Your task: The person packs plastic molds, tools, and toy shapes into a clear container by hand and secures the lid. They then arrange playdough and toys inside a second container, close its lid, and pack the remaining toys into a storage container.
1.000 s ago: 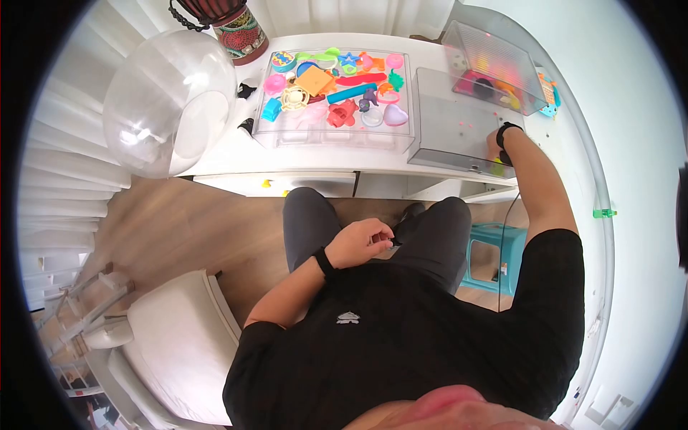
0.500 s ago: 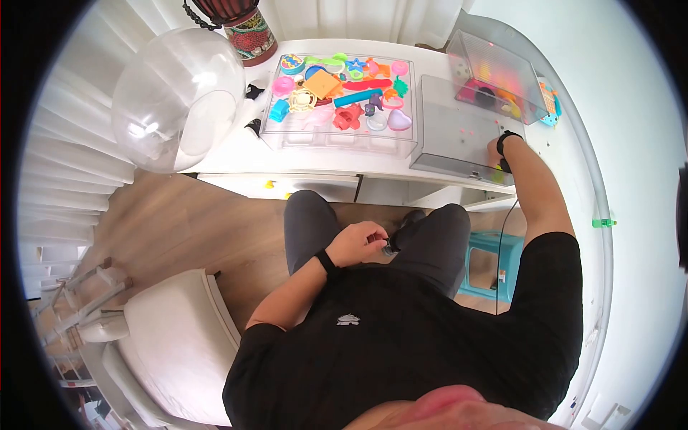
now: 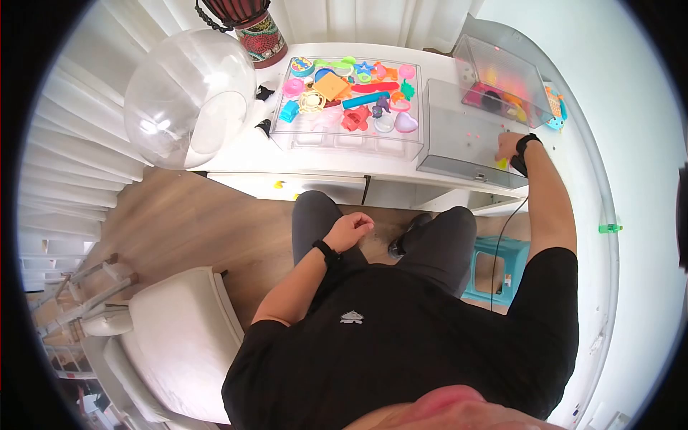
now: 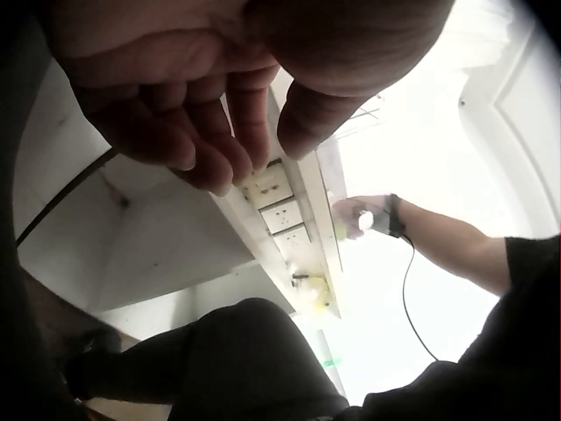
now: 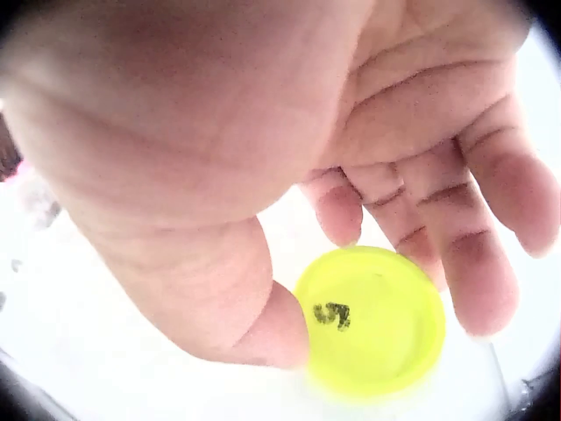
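From where I stand, I count two bare hands point(image 3: 351, 231) point(image 3: 509, 145), two black wristbands point(image 3: 327, 254) point(image 3: 521, 153), one round yellow-green disc point(image 5: 377, 329), one clear hollow sphere point(image 3: 172, 86), one red patterned drum point(image 3: 261, 39), one turquoise plastic stool point(image 3: 489, 244), one lilac heart-shaped piece point(image 3: 406, 122), one straight teal rod point(image 3: 365, 99).

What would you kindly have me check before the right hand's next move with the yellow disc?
1. Grip on the yellow disc: ok; the right hand pinches it between thumb and fingers.
2. Dark mark visible: ok; it faces the right wrist camera.
3. Left hand free: ok; it hangs near the lap with nothing seen in it.
4. Grey see-through box without loose bits: not ok; small pink bits show on or through it.
5. Colourful toys away from the right hand: ok; they are across at the clear tray.
6. Surface under the disc: cannot tell; the close view is washed out.
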Available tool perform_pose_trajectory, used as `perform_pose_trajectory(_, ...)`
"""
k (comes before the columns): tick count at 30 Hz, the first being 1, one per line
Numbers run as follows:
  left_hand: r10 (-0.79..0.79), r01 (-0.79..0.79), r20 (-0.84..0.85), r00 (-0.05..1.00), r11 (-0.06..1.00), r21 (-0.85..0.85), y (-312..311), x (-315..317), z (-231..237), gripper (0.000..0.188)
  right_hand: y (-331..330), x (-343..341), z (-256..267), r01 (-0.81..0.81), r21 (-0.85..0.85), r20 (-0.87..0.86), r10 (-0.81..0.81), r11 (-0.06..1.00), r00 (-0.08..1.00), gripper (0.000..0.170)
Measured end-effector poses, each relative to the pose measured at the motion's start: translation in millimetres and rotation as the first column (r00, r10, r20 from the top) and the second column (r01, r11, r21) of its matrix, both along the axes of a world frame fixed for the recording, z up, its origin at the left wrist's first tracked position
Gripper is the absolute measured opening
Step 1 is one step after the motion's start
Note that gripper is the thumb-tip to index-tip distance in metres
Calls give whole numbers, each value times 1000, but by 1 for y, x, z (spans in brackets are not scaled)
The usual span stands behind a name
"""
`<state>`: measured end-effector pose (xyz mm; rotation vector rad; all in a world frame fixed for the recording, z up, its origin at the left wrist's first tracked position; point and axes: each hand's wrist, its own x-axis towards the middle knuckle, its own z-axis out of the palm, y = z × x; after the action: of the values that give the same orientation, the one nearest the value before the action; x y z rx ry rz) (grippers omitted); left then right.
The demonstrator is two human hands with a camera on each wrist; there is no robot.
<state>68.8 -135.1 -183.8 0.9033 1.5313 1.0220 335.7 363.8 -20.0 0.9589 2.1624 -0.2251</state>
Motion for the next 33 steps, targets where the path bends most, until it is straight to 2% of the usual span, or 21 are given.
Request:
perform_pose_trajectory(1,-3,3,0,1000,1000,-2,0,-3,-10,18,-8,-1,14,-12,61,-199,24,998,980,45)
perform_pose_trajectory(2,40,-38,52,998,999,-35,0,-6,-21,18,-17,1,28,176,-15,-280,-173,984,944,47)
perform_pose_trajectory(3,84,-77,103,991,995,-70,0,-9,-28,19,-30,0,45,178,-15,-279,-175,984,944,47)
perform_pose_trajectory(5,98,-90,114,989,993,-80,0,-13,-35,19,-50,1,72,347,-25,-478,-316,938,820,46)
perform_pose_trajectory(6,116,-105,124,985,990,-91,0,-13,-37,19,-59,4,81,350,-24,-476,-319,936,820,46)
perform_pose_trajectory(8,110,-98,133,985,990,-98,1,-12,-36,19,-78,10,95,366,-98,-789,-296,926,538,37)
perform_pose_trajectory(9,109,-95,140,984,990,-103,3,-11,-34,19,-91,11,102,369,-97,-788,-298,924,538,37)
perform_pose_trajectory(11,98,-85,146,984,992,-94,5,-6,-32,19,-124,12,110,277,-350,-896,-407,895,180,33)
perform_pose_trajectory(13,86,-74,150,985,994,-85,8,-2,-27,19,-161,13,106,46,-454,-889,-456,890,44,36)
perform_pose_trajectory(14,69,-62,134,989,997,-53,11,1,-20,19,-186,8,97,-78,-557,-826,-562,827,-46,39)
perform_pose_trajectory(16,50,-48,116,992,999,-24,15,6,-4,19,-231,-11,79,-333,-513,-824,-562,792,-68,46)
perform_pose_trajectory(17,36,-41,181,983,999,19,19,8,7,20,-249,-15,64,-304,-533,-828,-561,790,-6,45)
perform_pose_trajectory(18,21,-37,244,969,997,61,22,10,17,21,-264,-21,53,-307,-443,-891,-451,842,50,46)
perform_pose_trajectory(19,21,-36,242,970,998,57,25,12,27,21,-280,-29,42,-301,-453,-890,-444,839,103,47)
perform_pose_trajectory(20,-5,-35,332,943,993,116,27,13,36,24,-295,-37,33,-295,-463,-886,-437,836,155,49)
perform_pose_trajectory(21,-36,-40,417,908,984,172,29,15,47,27,-308,-45,25,-290,-486,-874,-459,824,160,50)
perform_pose_trajectory(24,-69,-70,501,863,965,253,33,24,96,34,-333,-55,2,-277,-500,-866,-479,820,144,50)
perform_pose_trajectory(28,-56,-104,496,866,952,288,33,33,105,36,-343,-58,-8,-242,-450,-893,-435,860,114,49)
perform_pose_trajectory(30,-52,-71,454,889,966,250,31,31,103,37,-343,-56,-9,-233,-443,-896,-429,866,111,49)
perform_pose_trajectory(33,8,-103,457,889,978,183,29,30,103,39,-341,-53,-9,-225,-431,-902,-416,874,113,47)
